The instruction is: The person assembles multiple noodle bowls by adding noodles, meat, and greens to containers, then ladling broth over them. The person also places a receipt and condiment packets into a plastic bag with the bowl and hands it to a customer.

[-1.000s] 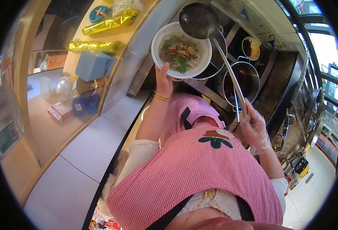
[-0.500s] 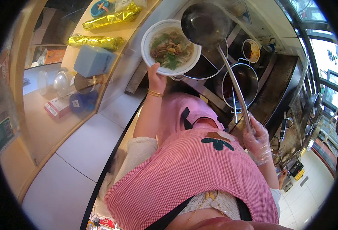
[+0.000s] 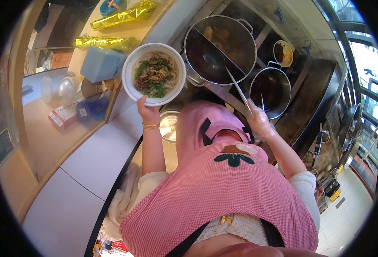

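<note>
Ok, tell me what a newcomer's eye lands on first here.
First the white bowl of noodles topped with meat and greens, held up by the left hand near the counter's edge. Next the big steel pot of dark broth at top centre, where the right hand dips a long ladle. The pink checked apron fills the foreground below.

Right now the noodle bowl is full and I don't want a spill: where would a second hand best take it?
Take the white bowl by its rim on the far side, opposite the left hand, which grips the near edge. The bowl is wide, shallow and roughly level, so a hold across from the first would likely keep it steady. Fingers under the rim, thumb on top, clear of the noodles.
</note>
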`<state>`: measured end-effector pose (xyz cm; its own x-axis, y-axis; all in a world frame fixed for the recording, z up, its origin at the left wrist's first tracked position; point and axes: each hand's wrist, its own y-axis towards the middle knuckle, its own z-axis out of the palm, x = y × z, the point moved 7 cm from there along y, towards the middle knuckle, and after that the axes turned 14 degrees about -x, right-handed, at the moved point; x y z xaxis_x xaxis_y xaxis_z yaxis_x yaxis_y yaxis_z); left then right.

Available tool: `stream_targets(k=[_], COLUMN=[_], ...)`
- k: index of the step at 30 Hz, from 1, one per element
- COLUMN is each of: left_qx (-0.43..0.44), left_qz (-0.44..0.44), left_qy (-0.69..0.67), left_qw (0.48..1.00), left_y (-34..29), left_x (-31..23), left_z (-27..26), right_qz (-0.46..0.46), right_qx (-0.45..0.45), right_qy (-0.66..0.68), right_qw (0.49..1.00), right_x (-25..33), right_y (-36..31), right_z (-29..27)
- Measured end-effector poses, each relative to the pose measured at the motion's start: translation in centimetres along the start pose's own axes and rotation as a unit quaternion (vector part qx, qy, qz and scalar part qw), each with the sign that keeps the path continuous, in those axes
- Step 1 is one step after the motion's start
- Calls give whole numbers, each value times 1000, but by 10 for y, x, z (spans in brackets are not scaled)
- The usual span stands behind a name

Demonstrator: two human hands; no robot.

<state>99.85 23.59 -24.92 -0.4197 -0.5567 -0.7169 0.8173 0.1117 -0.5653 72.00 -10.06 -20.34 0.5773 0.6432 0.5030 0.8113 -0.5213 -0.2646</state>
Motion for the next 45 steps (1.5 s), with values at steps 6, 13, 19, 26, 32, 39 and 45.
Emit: stream_targets(k=[6,13,19,26,32,39,45], left_qx=[-4,-6,-11,0,-9,-4,-13], left_qz=[-7,-1,-26,-28,-32,-50,-59], left_qy=[14,2,2,4,8,8,22], left_qw=[1000,1000,1000,1000,999,999,998], left_y=[-16,-22,-23,-24,-19,-20,-12], left_x=[-19,-19,-11,-10,-4,1,4], left_z=[1,0,1,0,1,7,2], right_qz=[-70,69,17,124,191,151,381], right_qx=[60,153,191,98,161,97,142], right_qy=[-156,-23,-243,19,-50,147,393], right_qw=[983,985,951,987,967,973,825], right_x=[-8,-24,-33,-27,8,-3,-14], right_y=[35,32,48,32,43,38,-15], right_z=[64,22,49,32,14,16,-23])
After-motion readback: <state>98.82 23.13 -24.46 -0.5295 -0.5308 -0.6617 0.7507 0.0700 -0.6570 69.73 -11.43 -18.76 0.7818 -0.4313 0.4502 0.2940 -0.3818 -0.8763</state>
